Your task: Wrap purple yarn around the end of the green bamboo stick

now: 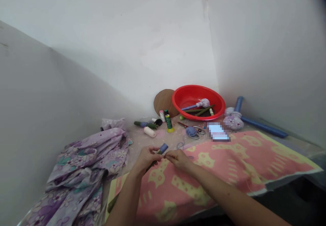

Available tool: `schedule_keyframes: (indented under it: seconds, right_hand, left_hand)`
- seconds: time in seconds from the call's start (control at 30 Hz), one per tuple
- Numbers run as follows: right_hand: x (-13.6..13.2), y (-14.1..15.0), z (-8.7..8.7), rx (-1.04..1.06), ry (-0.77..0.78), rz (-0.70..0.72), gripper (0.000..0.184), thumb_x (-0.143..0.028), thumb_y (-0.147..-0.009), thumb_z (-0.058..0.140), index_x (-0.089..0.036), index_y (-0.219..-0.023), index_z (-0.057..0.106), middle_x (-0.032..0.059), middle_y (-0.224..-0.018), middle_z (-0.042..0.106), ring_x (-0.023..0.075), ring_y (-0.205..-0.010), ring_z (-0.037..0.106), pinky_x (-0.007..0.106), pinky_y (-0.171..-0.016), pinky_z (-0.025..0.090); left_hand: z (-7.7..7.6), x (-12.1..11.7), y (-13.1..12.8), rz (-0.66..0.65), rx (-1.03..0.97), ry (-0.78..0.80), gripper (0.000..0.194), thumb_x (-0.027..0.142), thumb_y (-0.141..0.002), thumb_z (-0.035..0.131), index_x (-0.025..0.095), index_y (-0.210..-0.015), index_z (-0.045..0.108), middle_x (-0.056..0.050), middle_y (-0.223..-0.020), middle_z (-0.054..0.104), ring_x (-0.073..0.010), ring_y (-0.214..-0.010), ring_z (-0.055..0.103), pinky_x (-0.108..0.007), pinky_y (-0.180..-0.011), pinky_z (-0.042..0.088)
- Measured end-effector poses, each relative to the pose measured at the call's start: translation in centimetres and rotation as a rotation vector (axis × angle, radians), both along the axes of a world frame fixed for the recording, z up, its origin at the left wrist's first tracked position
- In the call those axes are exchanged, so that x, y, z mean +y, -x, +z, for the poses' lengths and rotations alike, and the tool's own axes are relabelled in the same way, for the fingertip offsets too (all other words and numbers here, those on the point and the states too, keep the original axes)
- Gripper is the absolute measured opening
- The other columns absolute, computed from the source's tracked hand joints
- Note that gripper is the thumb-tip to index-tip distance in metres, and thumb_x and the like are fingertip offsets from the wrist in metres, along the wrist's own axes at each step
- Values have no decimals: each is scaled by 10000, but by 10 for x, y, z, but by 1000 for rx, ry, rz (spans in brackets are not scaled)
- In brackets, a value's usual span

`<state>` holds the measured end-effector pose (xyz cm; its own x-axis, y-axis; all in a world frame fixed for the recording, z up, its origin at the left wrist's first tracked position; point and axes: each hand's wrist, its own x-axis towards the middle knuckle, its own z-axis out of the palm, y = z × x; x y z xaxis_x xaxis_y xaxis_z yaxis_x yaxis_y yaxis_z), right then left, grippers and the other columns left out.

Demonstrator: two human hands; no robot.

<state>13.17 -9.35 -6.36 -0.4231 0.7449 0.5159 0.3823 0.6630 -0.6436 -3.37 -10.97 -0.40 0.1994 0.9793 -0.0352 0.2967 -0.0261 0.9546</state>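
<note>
My left hand is closed around a green stick whose upper end is wrapped in blue yarn. The stick's lower part shows beyond my left forearm. Right beside the wrapped end, the fingers of my right hand are pinched together, apparently on the blue yarn, though the strand between the fingertips is too fine to make out. A loose loop of yarn lies just behind my right hand. Farther back, a ball of blue yarn rests against a pair of scissors.
Pink-and-yellow cloth covers the near table; floral fabric is heaped left. Behind are thread spools, another wrapped stick, a brown disc and a red basin. A blurred-out rectangle and blue-wrapped mallet-like piece lie right.
</note>
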Motion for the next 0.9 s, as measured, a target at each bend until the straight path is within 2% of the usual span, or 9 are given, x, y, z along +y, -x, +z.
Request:
schedule_keyframes:
  seconds: [0.13, 0.3, 0.67, 0.9]
  right_hand:
    - [1, -8, -1, -120, -53, -25, 256, -226, -777, 392, -200, -841, 638, 18, -747, 646, 138, -689, 569, 205, -612, 376]
    - [-2, -11, -6, -186, -91, -24, 256, -202, -772, 394, -217, -844, 639, 16, -794, 655, 139, -711, 573, 202, -614, 369]
    - [-8, -11, -8, -287, -198, -75, 239, -166, -758, 394, -198, -780, 630, 31, -770, 643, 153, -713, 559, 217, -598, 336]
    - [-11, -12, -8, -346, -198, -118, 211, -161, -733, 416, -191, -815, 608, 35, -773, 630, 154, -708, 550, 213, -578, 322]
  left_hand:
    - [-8, 4, -9, 59, 87, -37, 331, 180, -525, 616, 83, -838, 568, 27, -438, 536, -70, -349, 435, -181, -365, 318]
    - [-19, 6, -14, 30, 139, -25, 339, 198, -526, 621, 72, -840, 590, 29, -425, 526, -68, -346, 421, -180, -356, 299]
    - [-26, 9, -11, -30, 144, -22, 362, 229, -546, 628, 79, -872, 588, 23, -451, 536, -61, -359, 415, -175, -371, 304]
    - [-31, 8, -15, 53, 394, -117, 328, 260, -564, 604, 129, -864, 620, 30, -447, 537, -95, -423, 462, -180, -408, 283]
